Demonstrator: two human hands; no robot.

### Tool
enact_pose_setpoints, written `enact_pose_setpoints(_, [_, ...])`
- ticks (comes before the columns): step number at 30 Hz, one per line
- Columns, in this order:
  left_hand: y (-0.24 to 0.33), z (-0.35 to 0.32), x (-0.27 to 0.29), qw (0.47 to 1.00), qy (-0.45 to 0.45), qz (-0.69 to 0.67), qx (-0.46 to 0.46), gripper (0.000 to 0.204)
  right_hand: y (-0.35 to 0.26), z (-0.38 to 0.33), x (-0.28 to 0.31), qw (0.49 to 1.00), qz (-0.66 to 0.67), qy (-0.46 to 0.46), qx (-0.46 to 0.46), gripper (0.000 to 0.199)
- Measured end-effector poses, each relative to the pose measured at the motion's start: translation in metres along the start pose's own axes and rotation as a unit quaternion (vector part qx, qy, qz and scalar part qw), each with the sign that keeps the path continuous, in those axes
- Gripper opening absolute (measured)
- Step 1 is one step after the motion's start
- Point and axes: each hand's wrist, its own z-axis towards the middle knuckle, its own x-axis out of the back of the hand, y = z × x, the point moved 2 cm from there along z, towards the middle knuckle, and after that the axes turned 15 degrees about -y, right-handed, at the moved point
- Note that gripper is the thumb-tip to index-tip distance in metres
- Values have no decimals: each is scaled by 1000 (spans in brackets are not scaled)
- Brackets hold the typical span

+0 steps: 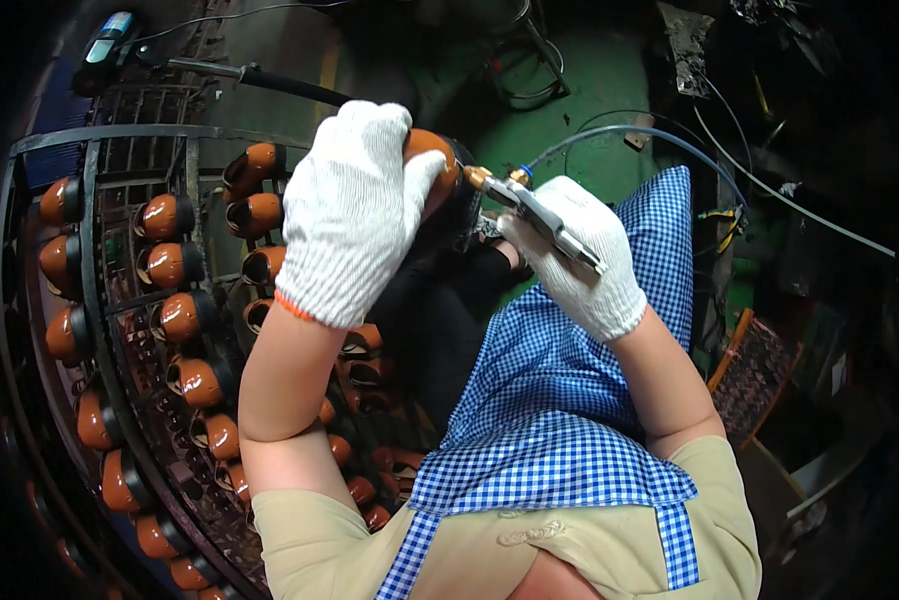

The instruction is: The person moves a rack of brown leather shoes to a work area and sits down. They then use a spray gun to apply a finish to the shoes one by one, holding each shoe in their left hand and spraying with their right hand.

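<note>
In a white knit glove, my left hand (349,205) is closed around a glossy orange-brown shoe (431,150), raised in front of me. Most of the shoe is hidden behind the glove, and its lower side looks dark. My right hand (587,255), also gloved in white, grips a silver spray gun (541,217) with a brass nozzle. The nozzle points left at the shoe, very near it; whether they touch I cannot tell. A blue-grey air hose (619,130) runs off to the right from the gun's blue fitting.
On my left stands a metal rack (94,200) carrying several rows of similar brown shoes (177,316). A black pole (289,86) with a device at its end reaches over it. Thin cables and a woven-seat stool (759,375) are at the right, with green floor (594,75) ahead.
</note>
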Motion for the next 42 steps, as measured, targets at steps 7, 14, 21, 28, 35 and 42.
enact_pose_setpoints(7, [-40, 35, -5, 993, -34, -23, 107, 33, 9, 36, -24, 998, 66, 18, 0, 21])
enact_pose_setpoints(14, [-72, 19, -2, 977, -29, -162, 135, 44, 5, 38, -48, 996, 70, 32, 46, 20])
enact_pose_setpoints(21, [-79, -100, -22, 919, 55, -367, 131, 48, -1, 20, -60, 998, 13, 23, 62, 21])
enact_pose_setpoints(28, [-52, -200, -80, 840, 7, -474, 264, 45, -5, -3, -64, 998, -17, -11, 58, 20])
enact_pose_setpoints(35, [-27, -212, -78, 839, 14, -493, 230, 53, -9, -24, -59, 997, -6, -42, 62, 20])
enact_pose_setpoints(42, [-5, -193, -53, 911, -20, -392, 128, 46, -12, -43, -40, 992, -22, -109, 56, 22])
